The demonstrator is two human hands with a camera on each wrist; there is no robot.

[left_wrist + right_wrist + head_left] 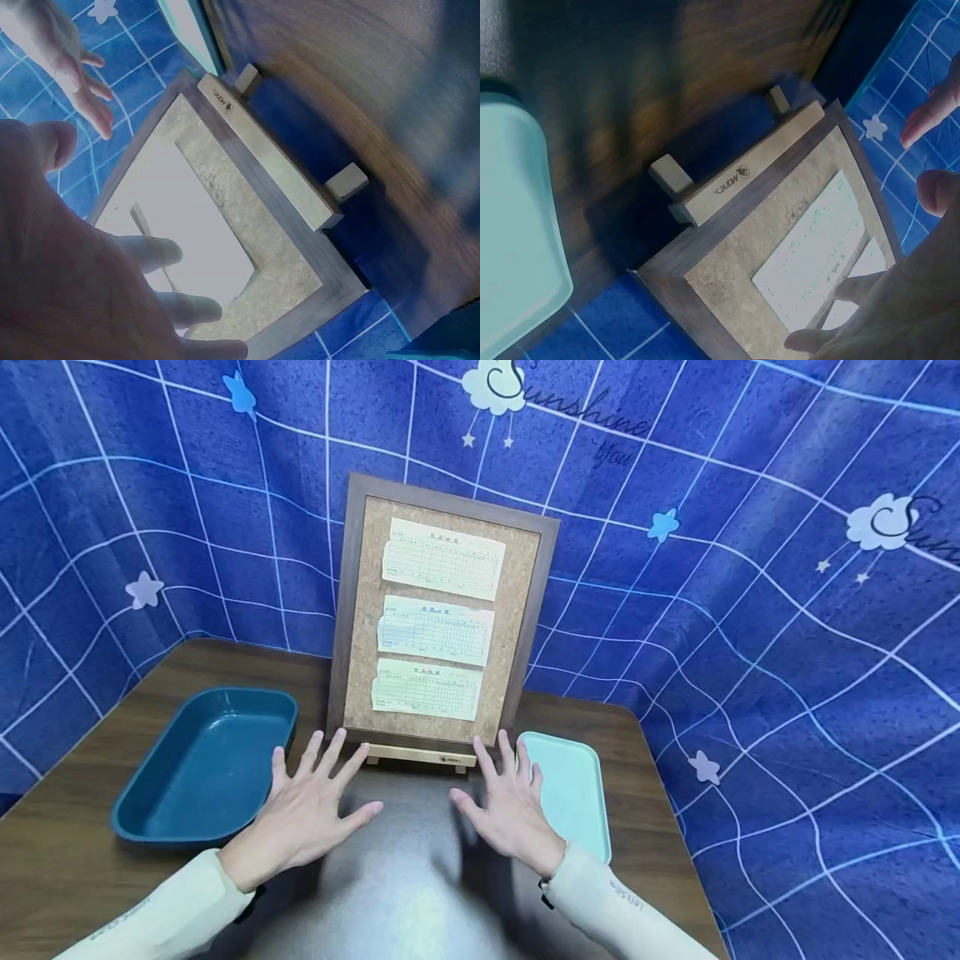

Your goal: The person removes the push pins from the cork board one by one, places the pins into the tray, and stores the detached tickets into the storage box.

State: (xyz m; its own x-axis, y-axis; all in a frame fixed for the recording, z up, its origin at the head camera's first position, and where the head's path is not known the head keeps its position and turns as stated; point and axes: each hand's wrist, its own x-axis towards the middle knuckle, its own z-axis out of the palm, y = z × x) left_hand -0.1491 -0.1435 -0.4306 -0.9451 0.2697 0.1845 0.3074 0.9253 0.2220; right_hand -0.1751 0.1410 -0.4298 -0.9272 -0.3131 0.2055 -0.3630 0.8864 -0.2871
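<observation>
Head view, and I've got both hands on screen: left hand (303, 814) and right hand (513, 814) both spread wide, fingers splayed, gripping nothing. Straight ahead of them, between and just beyond the fingertips, stands the corkboard (513, 585) on its low wooden stand (420, 757), long axis running upward, top slanting rightward. Three paper slips (435, 631) sit on it one above another, each lying crosswise to that axis, so the lowest slip (426, 690) offers a short end to each side; I judge any reach turns on that. Neither hand looks clearly nearer: left fingertips by the board's lower left corner, right ones by its lower right. Whether a finger touches the frame (347, 610), I can't say; the wrist views are washed out.
</observation>
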